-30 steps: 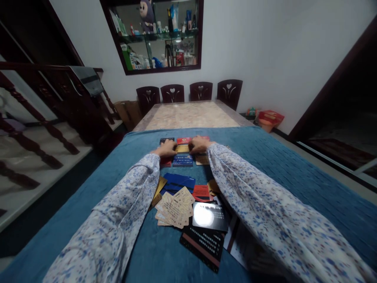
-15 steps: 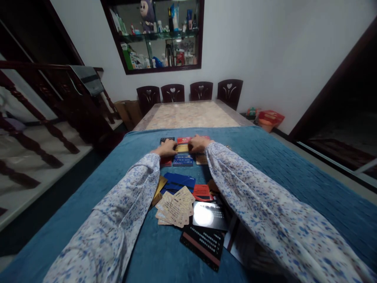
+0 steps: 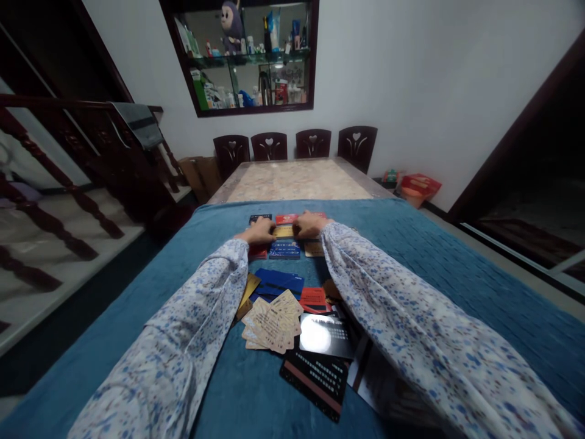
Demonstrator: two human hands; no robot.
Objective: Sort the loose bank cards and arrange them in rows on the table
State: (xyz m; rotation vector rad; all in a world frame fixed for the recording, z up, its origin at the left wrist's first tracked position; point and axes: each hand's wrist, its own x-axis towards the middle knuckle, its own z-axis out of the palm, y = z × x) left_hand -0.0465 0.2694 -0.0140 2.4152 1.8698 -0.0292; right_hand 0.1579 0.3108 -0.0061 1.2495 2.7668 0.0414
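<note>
Both hands, left hand [image 3: 259, 231] and right hand [image 3: 309, 225], rest fingers flat on a gold card [image 3: 283, 231] between them, apparently squaring it into the card rows on the blue-clothed worktop [image 3: 411, 256]; loose cards [image 3: 274, 320] lie nearer the sleeves.

The cloth [image 3: 411, 256] is teal blue with a fine ribbed weave, and both sleeves [image 3: 402, 329] are white, speckled with small blue and reddish flowers. Between the hands lies a gold card [image 3: 283, 231], with red cards [image 3: 286, 218] beyond it, a blue card [image 3: 284, 249] printed in pale text before it, and nearer still dark blue cards [image 3: 278, 281], a fan of beige cards [image 3: 272, 322], a red one [image 3: 313, 299] and black cards [image 3: 320, 378] with white lettering. The chairs [image 3: 313, 143] are dark maroon with pale heart cut-outs; the bare tabletop [image 3: 292, 180] is mottled beige.
</note>
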